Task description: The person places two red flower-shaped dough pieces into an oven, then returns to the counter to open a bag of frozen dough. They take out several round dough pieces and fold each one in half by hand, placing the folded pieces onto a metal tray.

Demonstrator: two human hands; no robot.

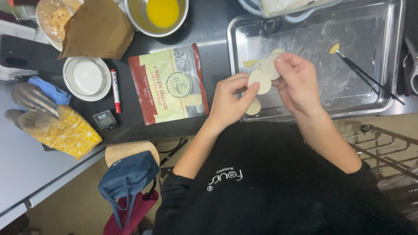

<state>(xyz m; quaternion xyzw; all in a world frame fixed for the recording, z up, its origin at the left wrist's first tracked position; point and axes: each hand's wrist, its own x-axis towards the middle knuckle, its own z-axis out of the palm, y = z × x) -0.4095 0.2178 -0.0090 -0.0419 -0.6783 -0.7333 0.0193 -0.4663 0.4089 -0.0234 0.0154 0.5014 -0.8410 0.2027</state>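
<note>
Between both hands, over the near edge of a metal tray (387,65): a cluster of thin, pale dough discs (263,74). Left hand (230,102) pinching one round disc by thumb and forefinger, right hand (296,82) gripping the rest of the stack from the far side, fingers curled over it. Apparently mid-separation, discs fanned out and partly stuck together, none laid flat on the tray yet. Beyond the right hand, on the floured tray, a small brush (348,58) with a yellow-coated tip, lying unused. Left of the left hand, an opened dough packet (167,85); further beyond it, a steel bowl of yellow liquid (162,12), likely egg wash, seemingly not yet applied.
</note>
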